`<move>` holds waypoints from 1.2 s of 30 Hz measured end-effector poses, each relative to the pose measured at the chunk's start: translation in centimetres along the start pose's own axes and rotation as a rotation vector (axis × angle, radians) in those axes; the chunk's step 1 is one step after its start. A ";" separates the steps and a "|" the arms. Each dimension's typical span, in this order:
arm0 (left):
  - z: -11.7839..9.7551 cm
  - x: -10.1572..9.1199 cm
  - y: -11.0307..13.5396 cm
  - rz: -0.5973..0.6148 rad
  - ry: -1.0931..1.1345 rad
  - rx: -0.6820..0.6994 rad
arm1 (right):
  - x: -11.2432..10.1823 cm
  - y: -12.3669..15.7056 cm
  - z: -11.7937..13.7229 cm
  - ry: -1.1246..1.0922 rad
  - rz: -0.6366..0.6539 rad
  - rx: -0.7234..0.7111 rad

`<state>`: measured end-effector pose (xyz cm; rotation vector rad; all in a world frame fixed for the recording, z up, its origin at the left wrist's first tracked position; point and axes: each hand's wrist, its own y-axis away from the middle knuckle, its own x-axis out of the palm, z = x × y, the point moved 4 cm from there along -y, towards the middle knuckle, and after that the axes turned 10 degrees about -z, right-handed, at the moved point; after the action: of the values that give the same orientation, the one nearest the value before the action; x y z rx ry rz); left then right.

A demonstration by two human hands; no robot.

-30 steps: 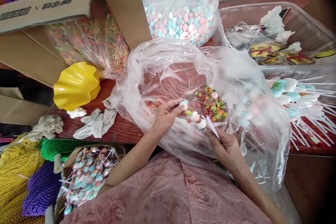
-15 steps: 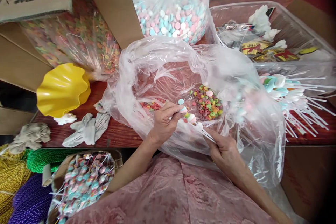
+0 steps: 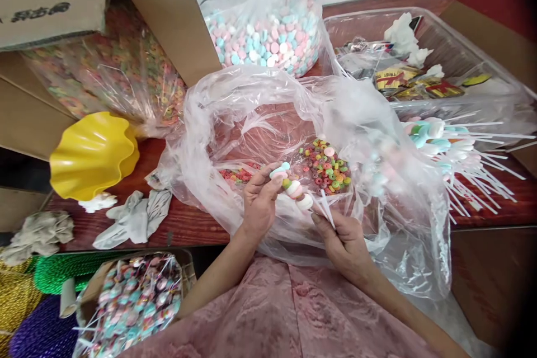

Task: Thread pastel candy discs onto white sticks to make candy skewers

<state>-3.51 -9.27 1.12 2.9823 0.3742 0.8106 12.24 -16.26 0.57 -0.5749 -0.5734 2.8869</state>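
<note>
My left hand (image 3: 259, 201) is closed, pinching a pale blue and white candy (image 3: 279, 170) at the tip of a white stick. My right hand (image 3: 340, 240) is closed on the lower end of that stick (image 3: 326, 208), which carries a few pastel candies (image 3: 296, 190). Both hands are inside the mouth of a large clear plastic bag (image 3: 218, 123) on the wooden table. In the bag lies a heap of small coloured candy rings (image 3: 323, 165), just beyond my fingers.
A bag of pink, blue and white round candies (image 3: 268, 33) stands behind. A cardboard box (image 3: 54, 11) with bagged rings is far left, a yellow wavy bowl (image 3: 90, 154) below it. Finished candy sticks (image 3: 457, 151) lie right, by a clear tray (image 3: 470, 45). A box of wrapped candy sticks (image 3: 130, 296) sits near left.
Both hands have shifted slightly left and toward me with the stick. The left fingers have brought a pale blue candy onto the stick's tip. The view has tilted a little.
</note>
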 end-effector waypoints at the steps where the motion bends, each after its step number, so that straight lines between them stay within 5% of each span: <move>1: -0.1 0.3 0.1 0.017 0.020 -0.046 | 0.0 0.1 -0.2 0.023 0.033 -0.018; 11: 1.2 2.2 1.1 -0.012 0.248 -0.362 | 0.1 0.6 0.8 0.058 0.036 -0.040; 17: 0.0 3.0 1.7 0.113 0.311 -0.380 | 0.2 0.2 0.2 0.039 0.019 0.048; 23: -0.2 3.4 1.3 -0.022 0.288 -0.438 | 0.2 0.2 0.2 0.131 0.026 -0.130; 29: 0.8 5.5 1.9 -0.020 0.255 -0.449 | -0.1 -0.2 2.2 0.169 0.068 -0.043; 33: 0.4 6.6 1.7 0.133 0.229 -0.377 | -4.6 -1.2 4.5 0.290 0.020 -0.158; 36: -0.8 5.4 0.6 0.167 0.149 -0.298 | -13.7 -3.5 4.9 0.656 -0.426 -0.266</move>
<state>0.75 -8.54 4.55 2.7091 0.0039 1.0078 23.03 -17.59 10.81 -1.1973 -0.8379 2.0677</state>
